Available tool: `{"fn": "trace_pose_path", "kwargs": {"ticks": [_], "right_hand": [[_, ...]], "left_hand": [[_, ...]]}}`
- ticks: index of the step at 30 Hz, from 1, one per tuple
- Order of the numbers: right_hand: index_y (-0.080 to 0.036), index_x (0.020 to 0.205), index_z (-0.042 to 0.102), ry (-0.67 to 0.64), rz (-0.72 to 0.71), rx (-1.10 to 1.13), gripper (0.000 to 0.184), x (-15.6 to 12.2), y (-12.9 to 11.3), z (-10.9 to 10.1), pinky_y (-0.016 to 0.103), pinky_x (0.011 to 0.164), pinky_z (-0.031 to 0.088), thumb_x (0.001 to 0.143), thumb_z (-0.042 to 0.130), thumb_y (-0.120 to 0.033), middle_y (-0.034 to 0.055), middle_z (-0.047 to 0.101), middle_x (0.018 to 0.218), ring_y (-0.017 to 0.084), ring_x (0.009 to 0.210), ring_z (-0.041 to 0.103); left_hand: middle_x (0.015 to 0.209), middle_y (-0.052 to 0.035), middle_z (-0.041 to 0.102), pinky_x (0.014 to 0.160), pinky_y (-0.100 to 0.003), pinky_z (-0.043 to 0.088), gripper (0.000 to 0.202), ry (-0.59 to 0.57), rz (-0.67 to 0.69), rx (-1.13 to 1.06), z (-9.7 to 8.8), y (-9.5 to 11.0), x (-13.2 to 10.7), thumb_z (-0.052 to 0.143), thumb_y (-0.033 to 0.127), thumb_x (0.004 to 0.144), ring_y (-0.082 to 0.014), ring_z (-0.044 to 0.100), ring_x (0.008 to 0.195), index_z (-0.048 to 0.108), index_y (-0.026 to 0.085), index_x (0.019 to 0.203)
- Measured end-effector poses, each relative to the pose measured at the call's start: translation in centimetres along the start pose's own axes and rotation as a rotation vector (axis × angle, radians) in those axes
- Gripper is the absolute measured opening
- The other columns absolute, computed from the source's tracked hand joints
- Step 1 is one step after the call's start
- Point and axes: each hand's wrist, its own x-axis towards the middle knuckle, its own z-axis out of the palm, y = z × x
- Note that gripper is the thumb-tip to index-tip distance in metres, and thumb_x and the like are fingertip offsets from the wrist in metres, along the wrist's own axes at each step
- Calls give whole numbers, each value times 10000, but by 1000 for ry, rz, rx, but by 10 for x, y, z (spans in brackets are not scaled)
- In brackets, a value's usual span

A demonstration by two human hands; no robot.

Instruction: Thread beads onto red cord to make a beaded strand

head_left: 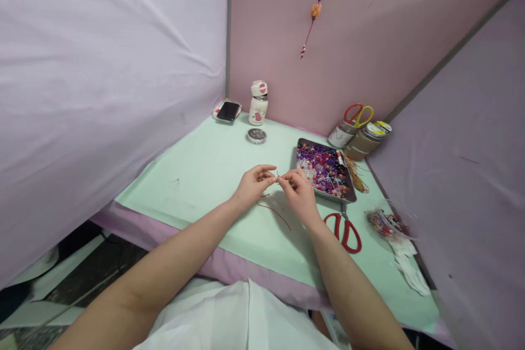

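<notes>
My left hand (257, 182) and my right hand (299, 193) meet fingertip to fingertip above the middle of the pale green table. Both pinch a thin red cord (275, 211), and a short end of it pokes up between the fingers. The long tail hangs below and trails toward the front of the table. Something small sits on the cord at the fingertips, too tiny to make out. Just right of my right hand stands a dark tray (330, 197) full of purple, red, clear and orange beads. Red-handled scissors (343, 232) lie in front of the tray, close to my right forearm.
At the back stand a white bottle (258, 111), a round tin (256, 136) and a phone (228, 111). Back right are jars, one (342, 135) holding scissors, beside a cord bundle (358, 175). A clear bead bag (388, 223) and white cloth (410, 269) lie right. A beaded string (315, 11) hangs behind.
</notes>
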Motion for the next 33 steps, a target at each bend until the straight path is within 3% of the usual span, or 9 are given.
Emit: {"fn": "trace_pose_path", "kwargs": {"ticks": [5, 12, 23, 33], "right_hand": [[-198, 786, 612, -56, 125, 162, 187, 2, 2, -1, 300, 707, 407, 788, 594, -384, 16, 591, 784, 151, 737, 520], [-194, 781, 612, -148, 384, 462, 215, 3, 0, -2, 229, 526, 330, 712, 661, -392, -2, 564, 735, 112, 642, 469], [-169, 721, 611, -210, 468, 569, 272, 2, -2, -4, 221, 444, 226, 674, 702, -421, -21, 501, 632, 59, 489, 318], [-174, 691, 598, -177, 475, 532, 315, 0, -5, 0, 231, 444, 229, 622, 728, -453, -33, 473, 563, 69, 478, 318]], "left_hand": [[783, -27, 614, 453, -186, 370, 383, -29, -55, -29, -1, 0, 2, 693, 360, 675, -63, 469, 557, 636, 123, 970], [721, 27, 564, 442, -195, 348, 382, -111, -75, -97, -1, 2, -1, 696, 352, 674, -30, 379, 472, 629, 154, 994], [549, 69, 390, 437, -184, 188, 371, -207, -220, -283, -1, 6, -2, 716, 342, 667, -27, 282, 466, 643, 133, 965], [559, 65, 445, 403, -182, 186, 235, -105, -120, -245, 1, -2, 1, 676, 336, 714, -16, 279, 404, 539, 156, 778]]}}
